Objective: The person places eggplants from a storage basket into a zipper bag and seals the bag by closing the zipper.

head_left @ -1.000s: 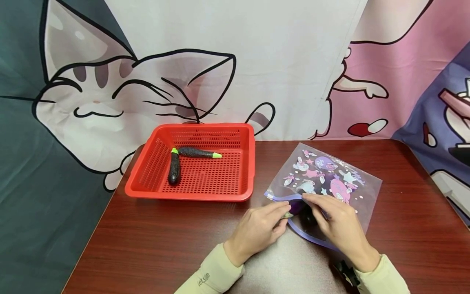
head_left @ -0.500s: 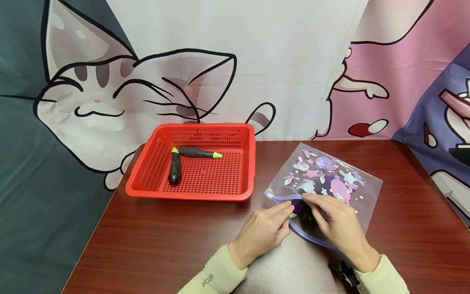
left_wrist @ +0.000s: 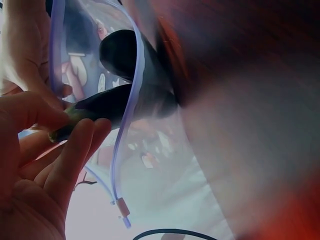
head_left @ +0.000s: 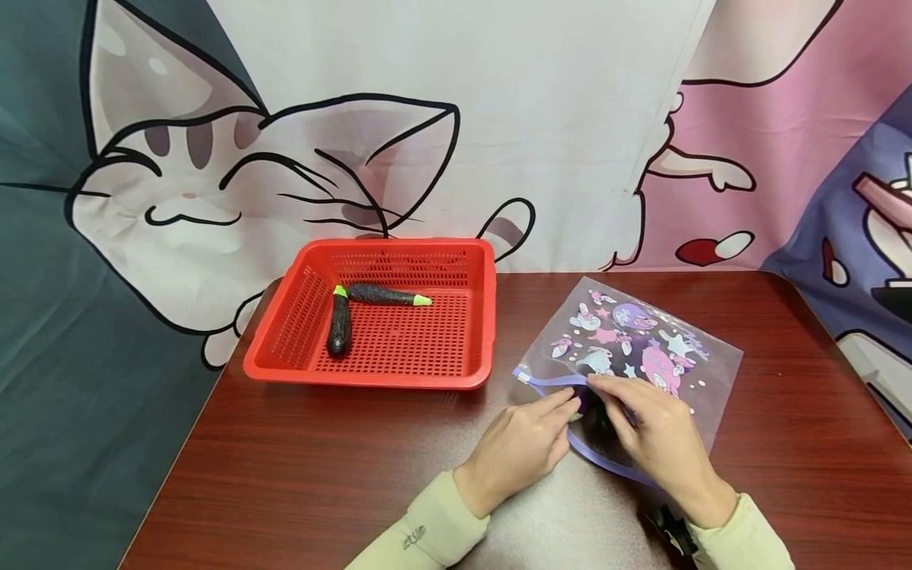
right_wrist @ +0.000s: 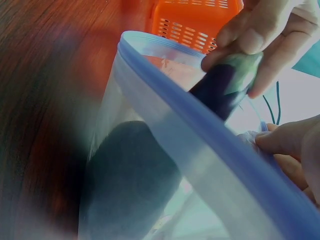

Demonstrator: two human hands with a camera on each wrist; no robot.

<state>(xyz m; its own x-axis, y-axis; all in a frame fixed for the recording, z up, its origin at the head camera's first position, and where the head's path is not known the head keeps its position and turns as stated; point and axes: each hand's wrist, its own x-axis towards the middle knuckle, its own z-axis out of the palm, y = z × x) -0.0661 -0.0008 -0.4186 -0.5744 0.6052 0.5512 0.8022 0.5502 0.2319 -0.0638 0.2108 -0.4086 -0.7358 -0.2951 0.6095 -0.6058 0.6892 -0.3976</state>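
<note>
Table (head_left: 306,475): left hand (head_left: 514,450) round one eggplant (right_wrist: 222,89), right hand (head_left: 661,435) in pinch on one bag (head_left: 627,342)

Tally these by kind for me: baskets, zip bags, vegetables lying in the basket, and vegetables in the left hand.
Red basket: 1
Zip bag: 1
Dark vegetables in the basket: 2
Eggplant in the left hand: 1
Total: 5

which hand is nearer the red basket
Left. The left hand is in front and to the right of the red basket, pinching an eggplant; the right hand is farther right, holding the clear bag.
</note>
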